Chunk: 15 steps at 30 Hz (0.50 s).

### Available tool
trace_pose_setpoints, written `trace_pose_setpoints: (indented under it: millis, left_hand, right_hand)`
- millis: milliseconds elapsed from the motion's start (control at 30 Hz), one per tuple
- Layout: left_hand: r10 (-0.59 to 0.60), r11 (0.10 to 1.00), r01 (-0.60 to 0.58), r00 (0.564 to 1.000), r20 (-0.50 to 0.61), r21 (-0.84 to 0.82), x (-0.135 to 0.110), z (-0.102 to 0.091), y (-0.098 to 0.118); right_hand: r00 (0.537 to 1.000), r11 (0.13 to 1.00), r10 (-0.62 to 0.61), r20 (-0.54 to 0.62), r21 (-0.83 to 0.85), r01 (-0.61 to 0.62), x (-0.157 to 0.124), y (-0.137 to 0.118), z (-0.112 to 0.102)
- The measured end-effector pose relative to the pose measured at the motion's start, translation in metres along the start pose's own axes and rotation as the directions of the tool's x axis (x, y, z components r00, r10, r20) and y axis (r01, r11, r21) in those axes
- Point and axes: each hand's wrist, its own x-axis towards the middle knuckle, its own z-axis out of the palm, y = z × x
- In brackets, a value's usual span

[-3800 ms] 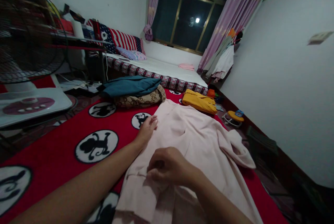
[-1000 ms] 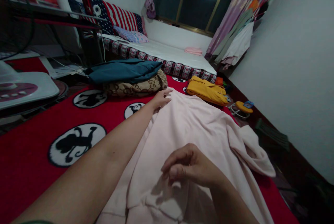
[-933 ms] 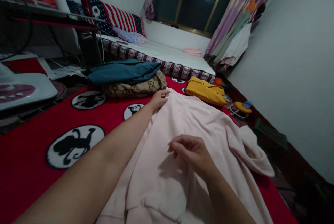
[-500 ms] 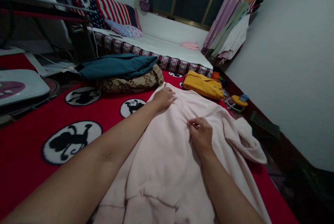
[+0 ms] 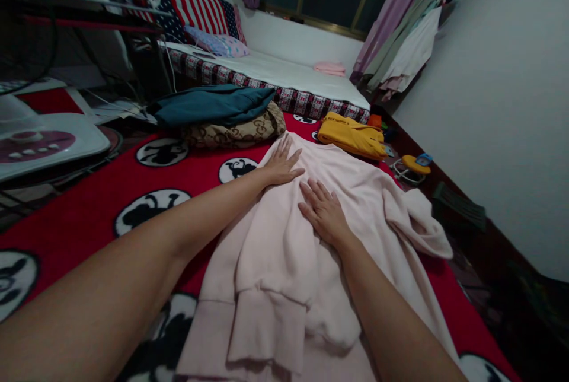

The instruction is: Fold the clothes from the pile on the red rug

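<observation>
A pale pink sweatshirt lies spread on a red blanket with round black-and-white figures. One sleeve is folded in over the body, its cuff near the bottom hem; the other sleeve bends out at the right. My left hand rests flat on the sweatshirt's left shoulder, fingers spread. Just to the right and nearer me, my right hand lies palm down on the upper part of the folded sleeve, fingers stretched out. Neither hand grips the cloth.
Beyond the sweatshirt lie a folded yellow garment and, at left, a teal garment on a brown patterned one. A white appliance stands at far left. A bed is under the window.
My right hand has let go of its pinch of cloth and now lies flat, slightly farther up. My left fingers have spread out. The view has shifted a little.
</observation>
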Motion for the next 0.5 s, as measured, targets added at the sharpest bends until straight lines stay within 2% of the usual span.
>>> trace_pose_setpoints:
  millis: [100, 233, 300, 433, 500]
  left_hand:
    - [0.052, 0.998, -0.049, 0.996, 0.07, -0.039, -0.034, -0.012, 0.006]
    - [0.122, 0.992, -0.122, 0.978, 0.168, -0.014, -0.089, -0.032, 0.019]
    - [0.133, 0.991, -0.135, 0.969, 0.209, -0.008, -0.113, -0.042, 0.027]
    - [0.209, 0.978, -0.201, 0.947, 0.246, -0.058, -0.152, -0.063, 0.052]
    - [0.261, 0.965, -0.243, 0.917, 0.301, -0.098, -0.169, -0.075, 0.07]
  right_hand:
    - [0.99, 0.993, -0.001, -0.139, 0.116, 0.018, -0.001, 0.002, -0.002]
    - [0.917, 0.972, 0.06, -0.395, 0.233, 0.037, -0.004, 0.006, -0.003]
    - [0.905, 0.976, 0.081, -0.419, 0.218, 0.014, -0.005, 0.009, -0.001]
    - [0.929, 0.984, 0.082, -0.36, 0.179, -0.017, -0.004, 0.015, 0.004]
    - [0.932, 0.983, 0.088, -0.352, 0.18, -0.025, -0.003, 0.017, 0.005]
